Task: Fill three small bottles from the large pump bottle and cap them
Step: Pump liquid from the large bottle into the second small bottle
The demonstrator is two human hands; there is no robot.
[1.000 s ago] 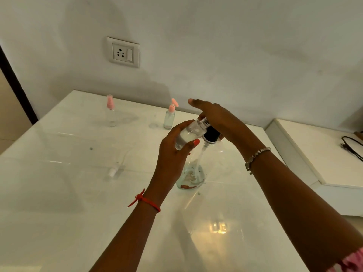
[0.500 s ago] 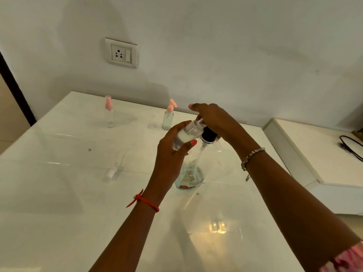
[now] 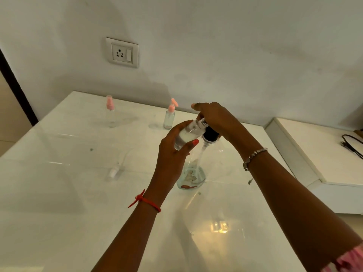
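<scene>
Small clear plastic bottle [image 3: 186,135], uncapped, part-filled w/ whitish liquid: held above the glossy white table [image 3: 78,193], tilted, mouth up against the spout area of the large clear pump bottle w/ black collar [image 3: 210,134]. Left hand [image 3: 172,154] grips it, fingers and thumb wrapped round the body. Tilt judged to line the mouth up w/ the nozzle.

Right hand [image 3: 216,118] sits over the pump head, index finger out straight, other fingers curved down. Whether they clamp the head or only press it: cannot tell, head hidden. Large bottle stands on the table, nearly empty.

Rear-left small bottle w/ pink cap [image 3: 111,114] and rear-right small bottle w/ pink cap [image 3: 170,117] stand upright near the wall, well apart, out of the work area. Loose whitish cap w/ dip tube [image 3: 114,171] lies left of the hands, prob. for the held bottle.

Judged step: filling third bottle; capping not yet done.
</scene>
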